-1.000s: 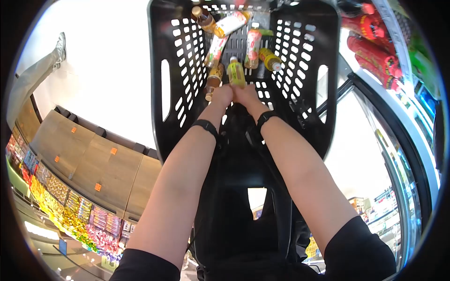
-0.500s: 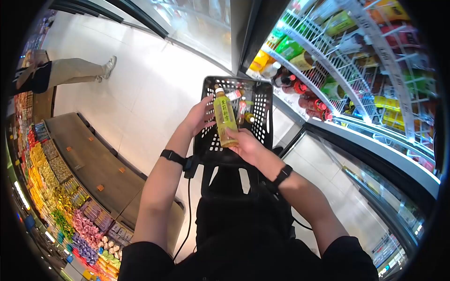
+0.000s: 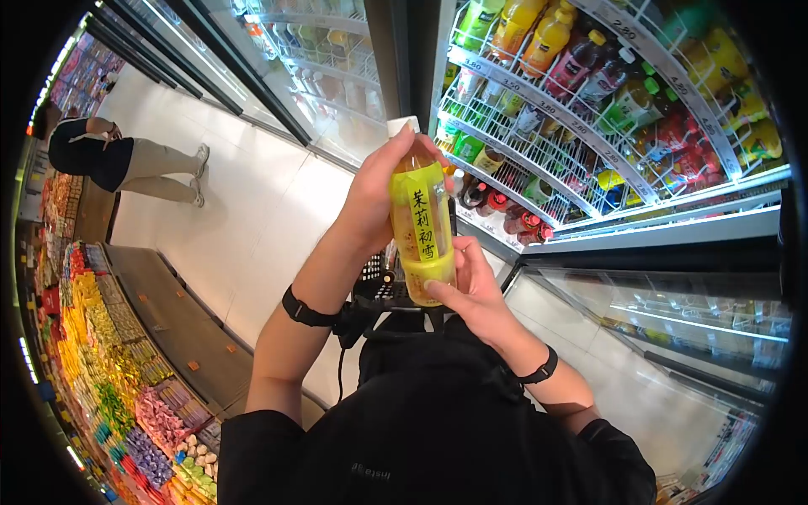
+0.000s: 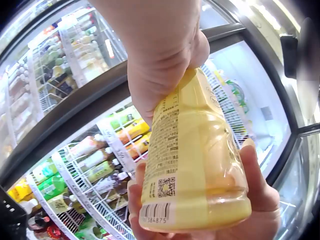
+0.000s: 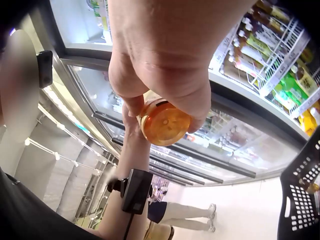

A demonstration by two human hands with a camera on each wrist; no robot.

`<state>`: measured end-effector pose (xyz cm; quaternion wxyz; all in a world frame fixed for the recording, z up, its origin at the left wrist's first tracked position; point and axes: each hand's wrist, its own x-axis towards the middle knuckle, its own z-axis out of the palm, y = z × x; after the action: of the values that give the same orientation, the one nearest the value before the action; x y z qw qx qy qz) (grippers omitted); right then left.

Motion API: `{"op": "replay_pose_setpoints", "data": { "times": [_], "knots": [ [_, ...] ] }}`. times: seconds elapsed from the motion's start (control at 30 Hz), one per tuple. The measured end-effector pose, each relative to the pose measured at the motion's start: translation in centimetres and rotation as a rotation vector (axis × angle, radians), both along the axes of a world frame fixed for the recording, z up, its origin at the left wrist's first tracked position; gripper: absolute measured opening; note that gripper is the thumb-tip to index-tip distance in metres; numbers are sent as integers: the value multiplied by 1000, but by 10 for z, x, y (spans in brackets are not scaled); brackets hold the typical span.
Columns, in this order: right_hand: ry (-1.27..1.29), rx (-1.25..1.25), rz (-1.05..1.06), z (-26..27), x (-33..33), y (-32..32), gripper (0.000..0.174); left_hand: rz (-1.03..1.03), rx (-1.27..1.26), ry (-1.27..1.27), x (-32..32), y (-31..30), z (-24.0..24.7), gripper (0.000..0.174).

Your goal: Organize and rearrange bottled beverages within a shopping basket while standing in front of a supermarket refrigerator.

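Observation:
A tea bottle (image 3: 422, 223) with a yellow-green label, dark lettering and a white cap is held up before my chest, its cap tilted away from me. My left hand (image 3: 368, 195) grips it around the shoulder, just below the cap. At the base, my right hand (image 3: 478, 296) holds it with thumb and fingers. The bottle's back label (image 4: 165, 170), with barcode and QR code, shows in the left wrist view. Seen from the right wrist, the round bottle base (image 5: 166, 125) glows amber between the fingers.
Behind the bottle is a black shopping basket (image 5: 295, 172), mostly hidden in the head view. An open drinks fridge (image 3: 581, 126) stands ahead to the right, its glass door (image 3: 673, 324) swung out. Snack shelves (image 3: 126, 379) line the left. A person (image 3: 126, 160) stands in the aisle.
Both hands have raised the bottle out of the basket towards me. My left hand, spread beside the bottle half a second ago, now grips its upper part. The view has tilted up towards the fridge.

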<state>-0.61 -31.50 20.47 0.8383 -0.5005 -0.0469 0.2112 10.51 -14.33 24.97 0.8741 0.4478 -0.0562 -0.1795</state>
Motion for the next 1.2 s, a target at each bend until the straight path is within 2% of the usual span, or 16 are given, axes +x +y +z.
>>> {"op": "replay_pose_setpoints", "data": {
  "times": [0.1,0.13,0.2,0.3,0.47,0.6,0.8,0.93,1.0,1.2],
  "knots": [
    [-206,74,-15,26,-9,-20,63,-51,-113,-49,-6,-18,49,46],
    [-221,71,-32,33,-10,-26,63,-98,-175,-79,-5,-24,62,46],
    [-225,157,22,47,-14,-37,61,-94,-142,-158,-9,-38,93,47],
    [-232,261,13,57,-20,-41,62,-207,-163,-236,-10,-54,119,47],
    [-168,374,51,67,-21,-44,62,-204,-177,-301,-11,-61,134,47],
    [-163,348,39,74,-17,-39,56,-137,-107,-337,-12,-59,143,46],
    [-259,248,67,88,-4,-39,55,-123,-165,-353,-7,-50,154,46],
    [-277,232,-1,91,-1,-35,61,-148,-193,-336,0,-51,159,44],
    [-300,216,-19,92,-1,-34,76,-216,-196,-366,3,-56,164,42],
    [-367,235,-69,98,-3,-40,79,-307,-198,-436,4,-75,181,45]
  ]
}}
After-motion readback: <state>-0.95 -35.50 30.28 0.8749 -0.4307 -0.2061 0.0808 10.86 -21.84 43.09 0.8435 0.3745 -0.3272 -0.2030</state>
